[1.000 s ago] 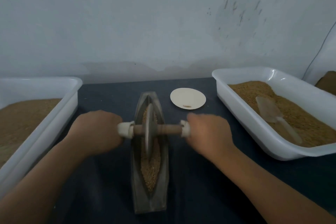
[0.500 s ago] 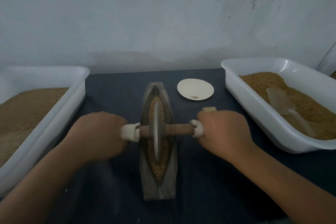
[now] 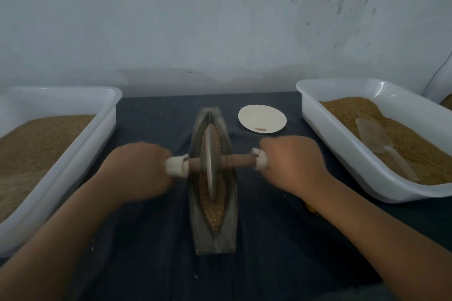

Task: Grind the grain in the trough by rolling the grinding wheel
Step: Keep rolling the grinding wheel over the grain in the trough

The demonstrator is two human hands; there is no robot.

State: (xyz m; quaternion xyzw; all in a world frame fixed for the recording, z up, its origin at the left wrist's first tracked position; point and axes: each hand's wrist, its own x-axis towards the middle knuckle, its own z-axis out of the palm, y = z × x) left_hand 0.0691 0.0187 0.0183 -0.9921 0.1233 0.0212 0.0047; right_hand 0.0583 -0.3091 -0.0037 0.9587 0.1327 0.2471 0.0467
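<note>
A white tub of brown meal sits at the far left of the dark bench. Next, the left hand has its fingers curled round the white-wrapped end of the axle. The grinding wheel stands upright in the narrow trough, mid-bench, its edge in the grain. The right hand grips the other end. Beyond it lies a small plate; a second tub holds a scoop.

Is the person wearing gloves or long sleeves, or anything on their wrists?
No. The left hand and right hand are bare, with no gloves. Both forearms are bare too: no sleeves, watch or bracelet show. The hands are blurry, so a thin ring could be missed.
</note>
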